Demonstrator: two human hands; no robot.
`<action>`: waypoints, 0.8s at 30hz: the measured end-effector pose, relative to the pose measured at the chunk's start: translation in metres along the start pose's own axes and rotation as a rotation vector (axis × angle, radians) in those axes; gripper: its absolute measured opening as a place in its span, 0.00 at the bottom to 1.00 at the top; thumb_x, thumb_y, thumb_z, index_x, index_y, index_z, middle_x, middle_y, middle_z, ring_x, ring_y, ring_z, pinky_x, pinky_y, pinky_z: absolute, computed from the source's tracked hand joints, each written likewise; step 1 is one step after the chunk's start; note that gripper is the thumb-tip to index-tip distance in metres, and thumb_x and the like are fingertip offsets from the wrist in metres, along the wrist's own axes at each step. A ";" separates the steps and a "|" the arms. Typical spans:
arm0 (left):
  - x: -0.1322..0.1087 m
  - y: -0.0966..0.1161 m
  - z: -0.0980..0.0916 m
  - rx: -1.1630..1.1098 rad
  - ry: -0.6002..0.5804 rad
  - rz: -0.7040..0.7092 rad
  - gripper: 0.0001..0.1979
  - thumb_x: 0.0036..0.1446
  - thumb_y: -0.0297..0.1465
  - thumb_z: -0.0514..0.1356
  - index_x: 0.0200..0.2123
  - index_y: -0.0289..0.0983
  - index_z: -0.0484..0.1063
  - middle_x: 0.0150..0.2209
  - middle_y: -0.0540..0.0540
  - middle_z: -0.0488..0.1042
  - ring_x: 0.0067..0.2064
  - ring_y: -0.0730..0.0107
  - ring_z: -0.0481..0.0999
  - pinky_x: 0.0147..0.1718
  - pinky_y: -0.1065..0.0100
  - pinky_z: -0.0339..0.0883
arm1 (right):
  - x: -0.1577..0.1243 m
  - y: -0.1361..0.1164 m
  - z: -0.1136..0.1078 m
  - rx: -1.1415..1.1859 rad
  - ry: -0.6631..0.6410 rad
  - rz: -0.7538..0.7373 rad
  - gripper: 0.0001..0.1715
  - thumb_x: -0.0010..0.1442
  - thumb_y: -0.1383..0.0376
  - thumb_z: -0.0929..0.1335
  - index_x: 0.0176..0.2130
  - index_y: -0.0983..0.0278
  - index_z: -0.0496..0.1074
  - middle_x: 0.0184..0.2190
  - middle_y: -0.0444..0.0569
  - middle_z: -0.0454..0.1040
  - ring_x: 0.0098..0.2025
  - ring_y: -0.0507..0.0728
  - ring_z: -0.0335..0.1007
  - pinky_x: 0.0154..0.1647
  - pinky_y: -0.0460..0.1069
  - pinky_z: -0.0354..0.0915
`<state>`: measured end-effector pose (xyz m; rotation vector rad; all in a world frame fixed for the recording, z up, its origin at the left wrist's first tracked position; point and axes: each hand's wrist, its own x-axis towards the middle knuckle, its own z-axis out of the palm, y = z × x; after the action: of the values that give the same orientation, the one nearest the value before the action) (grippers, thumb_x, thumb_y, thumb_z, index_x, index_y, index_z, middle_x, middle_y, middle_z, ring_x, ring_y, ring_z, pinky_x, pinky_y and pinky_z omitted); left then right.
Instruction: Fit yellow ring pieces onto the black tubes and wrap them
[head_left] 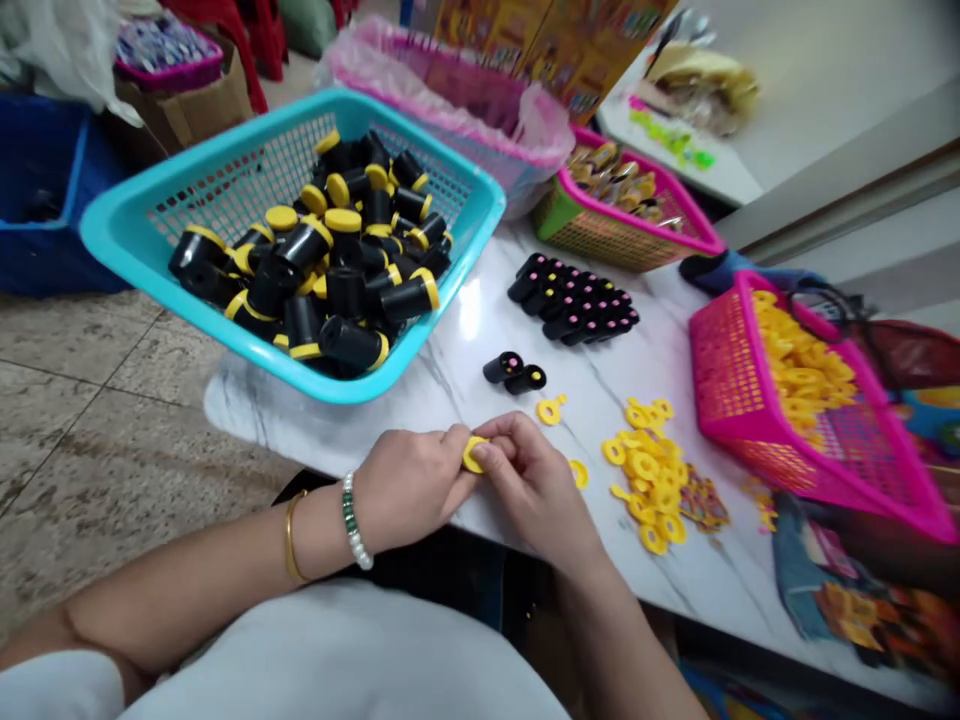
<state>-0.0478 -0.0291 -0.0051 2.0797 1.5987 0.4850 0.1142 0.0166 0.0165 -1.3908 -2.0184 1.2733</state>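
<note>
My left hand (pixel 416 482) and my right hand (pixel 531 485) meet at the table's front edge, both closed around a round yellow cap (pixel 473 455). My right thumb presses on its face. Whatever lies under the cap is hidden by the fingers. Just beyond my hands, two black cylinders (pixel 526 379) lie on their sides, one with a pink dot and one with a yellow dot at its end. A loose yellow ring with a small tab (pixel 550 410) is close to my right hand, and another yellow ring (pixel 578 474) is partly covered by it.
A turquoise basket (pixel 300 385) of black cylinders with yellow caps stands at left. More black cylinders (pixel 574 300) lie grouped farther back. To the right are a pile of yellow rings (pixel 645 470), small patterned pieces (pixel 703 500) and a pink basket (pixel 727 370) of yellow parts.
</note>
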 end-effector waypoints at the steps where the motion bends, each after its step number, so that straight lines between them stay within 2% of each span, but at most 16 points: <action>1: -0.003 0.002 -0.004 -0.008 0.039 0.030 0.11 0.65 0.37 0.56 0.43 0.35 0.69 0.32 0.48 0.79 0.31 0.61 0.80 0.25 0.65 0.66 | -0.001 0.002 -0.003 0.013 0.049 -0.024 0.12 0.63 0.56 0.66 0.38 0.63 0.69 0.18 0.36 0.59 0.20 0.49 0.55 0.22 0.45 0.57; 4: -0.019 0.005 -0.030 0.052 0.304 0.159 0.12 0.66 0.40 0.56 0.43 0.36 0.69 0.31 0.50 0.77 0.29 0.66 0.78 0.25 0.67 0.65 | 0.008 0.008 -0.022 -0.044 0.321 -0.105 0.14 0.63 0.55 0.66 0.40 0.62 0.72 0.20 0.38 0.62 0.20 0.50 0.57 0.21 0.46 0.57; 6: -0.028 0.004 -0.057 0.202 0.531 0.192 0.15 0.66 0.41 0.56 0.46 0.36 0.70 0.31 0.49 0.76 0.28 0.69 0.75 0.23 0.67 0.62 | 0.023 0.012 -0.039 -0.227 0.516 -0.186 0.15 0.60 0.54 0.69 0.42 0.62 0.73 0.26 0.43 0.69 0.24 0.52 0.63 0.24 0.47 0.62; 7: -0.030 0.000 -0.071 0.299 0.630 0.171 0.16 0.65 0.42 0.57 0.47 0.36 0.71 0.31 0.49 0.76 0.27 0.69 0.74 0.22 0.67 0.59 | 0.032 0.014 -0.046 -0.339 0.552 -0.230 0.17 0.58 0.54 0.70 0.44 0.62 0.74 0.31 0.47 0.72 0.28 0.54 0.67 0.27 0.49 0.65; 8: -0.031 -0.004 -0.085 0.393 0.707 0.122 0.17 0.64 0.43 0.58 0.46 0.36 0.72 0.31 0.48 0.75 0.28 0.68 0.73 0.22 0.66 0.58 | 0.042 0.016 -0.051 -0.443 0.538 -0.266 0.20 0.56 0.55 0.71 0.46 0.62 0.74 0.37 0.50 0.75 0.33 0.57 0.71 0.32 0.51 0.67; 10: -0.028 -0.017 -0.108 0.512 0.780 -0.016 0.18 0.62 0.45 0.60 0.45 0.37 0.74 0.33 0.46 0.74 0.31 0.64 0.73 0.24 0.65 0.59 | 0.057 0.021 -0.057 -0.590 0.430 -0.293 0.21 0.53 0.58 0.71 0.47 0.62 0.75 0.43 0.54 0.76 0.41 0.62 0.73 0.39 0.56 0.70; 13: -0.021 -0.034 -0.122 0.461 0.795 -0.139 0.20 0.62 0.44 0.60 0.52 0.39 0.73 0.40 0.43 0.73 0.43 0.55 0.74 0.35 0.60 0.67 | 0.060 0.024 -0.054 -0.673 0.369 -0.264 0.14 0.53 0.63 0.70 0.41 0.62 0.76 0.39 0.54 0.79 0.43 0.65 0.73 0.45 0.61 0.69; 15: -0.023 -0.034 -0.115 0.403 0.859 -0.108 0.25 0.60 0.42 0.62 0.59 0.42 0.68 0.45 0.43 0.72 0.49 0.52 0.72 0.45 0.55 0.68 | 0.047 0.021 -0.047 -0.653 0.421 -0.266 0.13 0.53 0.63 0.71 0.41 0.62 0.76 0.38 0.53 0.79 0.42 0.65 0.74 0.45 0.60 0.69; 17: -0.028 -0.025 -0.099 0.398 0.936 0.011 0.29 0.59 0.39 0.64 0.62 0.45 0.64 0.47 0.44 0.71 0.51 0.53 0.71 0.50 0.54 0.67 | 0.027 0.014 -0.036 -0.592 0.438 -0.314 0.17 0.55 0.62 0.71 0.45 0.62 0.74 0.39 0.52 0.78 0.41 0.63 0.74 0.43 0.58 0.70; 18: -0.031 -0.019 -0.088 0.394 0.937 0.098 0.30 0.58 0.38 0.65 0.62 0.45 0.63 0.46 0.45 0.71 0.49 0.56 0.72 0.50 0.55 0.68 | 0.018 0.009 -0.029 -0.558 0.414 -0.340 0.19 0.55 0.62 0.72 0.47 0.62 0.73 0.39 0.51 0.78 0.41 0.62 0.74 0.43 0.56 0.70; 21: -0.036 -0.005 -0.054 0.229 0.784 0.316 0.29 0.58 0.36 0.66 0.61 0.40 0.64 0.43 0.43 0.72 0.45 0.61 0.73 0.48 0.59 0.69 | -0.001 -0.002 -0.005 -0.482 0.280 -0.361 0.20 0.56 0.63 0.72 0.49 0.61 0.71 0.40 0.50 0.77 0.41 0.60 0.73 0.42 0.54 0.70; 22: -0.036 -0.004 -0.045 0.129 0.710 0.330 0.29 0.58 0.39 0.66 0.60 0.37 0.64 0.43 0.42 0.73 0.45 0.61 0.73 0.48 0.59 0.69 | -0.004 -0.004 0.002 -0.471 0.228 -0.346 0.20 0.56 0.64 0.72 0.49 0.60 0.71 0.40 0.50 0.77 0.42 0.60 0.73 0.42 0.54 0.70; 24: -0.034 -0.005 -0.029 -0.052 0.581 0.270 0.30 0.59 0.44 0.63 0.60 0.35 0.63 0.44 0.40 0.73 0.46 0.60 0.73 0.48 0.58 0.70 | -0.007 -0.002 0.007 -0.466 0.144 -0.331 0.22 0.57 0.62 0.73 0.51 0.60 0.70 0.41 0.52 0.76 0.43 0.61 0.72 0.42 0.54 0.70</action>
<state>-0.0763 -0.0561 0.0168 2.2500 1.5648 1.3075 0.1116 0.0068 0.0158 -1.2121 -2.4094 0.5685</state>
